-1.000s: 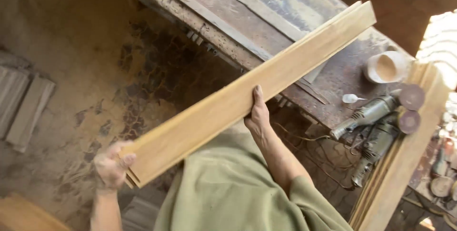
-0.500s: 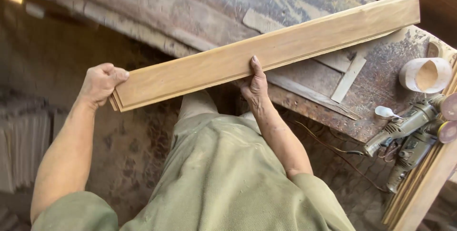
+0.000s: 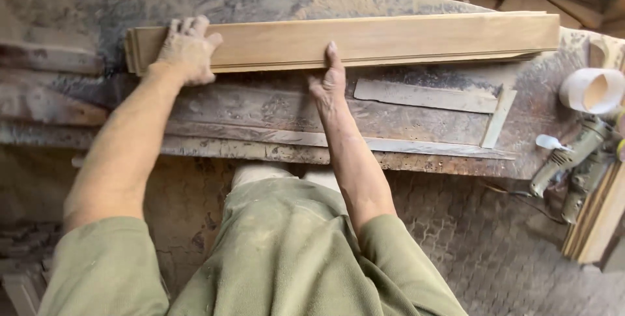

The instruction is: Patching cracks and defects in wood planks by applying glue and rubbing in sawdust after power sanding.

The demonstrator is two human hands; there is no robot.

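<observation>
1. Biggest thing here is the surface [image 3: 273, 117], a long, worn, dusty slab running left to right across the whole view, stained dark and scuffed all over. Its near edge sits just above the person's knees.
2. Next up, the wooden planks [image 3: 390, 39], a pale stack of long boards lying flat on the far part of the surface, stretching from the far left almost to the right end. You can see the stacked edges at the left tip.
3. Olive-green clothes fill the near middle, with both sleeves reaching up toward the stack.
4. A thin grey strip [image 3: 426, 96] lies flat just near of the planks, right of centre, with a shorter pale sliver leaning against its right end.
5. At the right edge there's a power tool [image 3: 566, 156] hanging off the near corner, next to some upright wooden slats [image 3: 599, 215].
6. A white cup-like container [image 3: 589, 89] sits on the far right of the surface, open side facing us.
7. The left hand [image 3: 185, 49] lies flat on top of the planks near their left end, fingers spread out and curling over the far edge.
8. The right hand [image 3: 329, 78] is pressed against the near edge of the planks around the middle, with one finger stretched up onto the top face. So the two are well apart, both on the stack.
</observation>
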